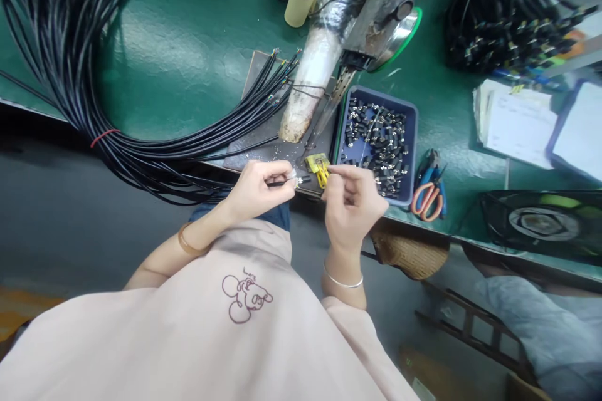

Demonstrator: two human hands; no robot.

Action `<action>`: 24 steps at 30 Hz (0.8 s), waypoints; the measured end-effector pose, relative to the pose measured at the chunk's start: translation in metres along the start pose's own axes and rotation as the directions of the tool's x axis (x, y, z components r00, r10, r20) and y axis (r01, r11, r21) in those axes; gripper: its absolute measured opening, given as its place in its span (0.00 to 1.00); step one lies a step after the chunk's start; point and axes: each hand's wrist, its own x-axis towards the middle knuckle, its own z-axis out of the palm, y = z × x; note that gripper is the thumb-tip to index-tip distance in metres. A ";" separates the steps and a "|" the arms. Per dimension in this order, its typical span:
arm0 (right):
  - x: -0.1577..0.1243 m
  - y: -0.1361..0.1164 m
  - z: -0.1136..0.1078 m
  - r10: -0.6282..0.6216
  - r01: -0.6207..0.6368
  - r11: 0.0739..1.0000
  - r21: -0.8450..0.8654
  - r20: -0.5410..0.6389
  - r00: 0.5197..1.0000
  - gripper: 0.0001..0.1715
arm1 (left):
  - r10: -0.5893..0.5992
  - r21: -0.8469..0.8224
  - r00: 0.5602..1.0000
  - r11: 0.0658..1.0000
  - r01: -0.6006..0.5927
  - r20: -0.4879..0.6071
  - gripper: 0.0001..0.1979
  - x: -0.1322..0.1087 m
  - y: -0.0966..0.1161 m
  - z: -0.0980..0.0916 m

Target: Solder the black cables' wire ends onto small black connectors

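Observation:
My left hand (258,190) is closed in a pinch on the end of a thin black cable (286,182), whose stripped tip points right. My right hand (352,200) is closed beside it, fingers curled next to a small yellow fixture (318,166) on the bench edge; what it pinches is too small to make out. Both hands hover over the front edge of the green bench (188,56). A blue tray (408,138) full of small black connectors sits just right of the hands.
A big bundle of black cables (94,113) sweeps across the left. A wrapped soldering unit (324,56) stands behind the hands, with a tape roll (301,0). Orange-and-blue cutters (429,188), papers (515,122), a fan (540,222) and more cables (508,19) lie right.

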 end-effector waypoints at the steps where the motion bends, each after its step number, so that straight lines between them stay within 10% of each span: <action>1: 0.002 -0.001 -0.003 0.039 -0.038 0.999 -0.006 0.107 0.993 0.09 | 0.035 0.032 0.999 0.999 -0.035 -0.001 0.09 -0.002 0.001 0.000; 4: 0.008 -0.005 -0.006 0.135 -0.156 0.987 0.033 0.341 0.930 0.15 | 0.132 0.130 0.991 0.983 -0.132 0.007 0.09 -0.007 -0.001 -0.003; 12: 0.009 -0.004 0.001 0.210 -0.370 0.861 0.349 0.418 0.884 0.22 | 0.515 0.352 0.855 0.813 -0.463 -0.065 0.05 -0.019 -0.015 -0.005; 24: -0.002 -0.009 0.008 0.126 -0.209 0.931 0.300 0.272 0.954 0.13 | 0.298 0.098 0.941 0.953 -0.286 -0.160 0.08 -0.022 -0.008 -0.001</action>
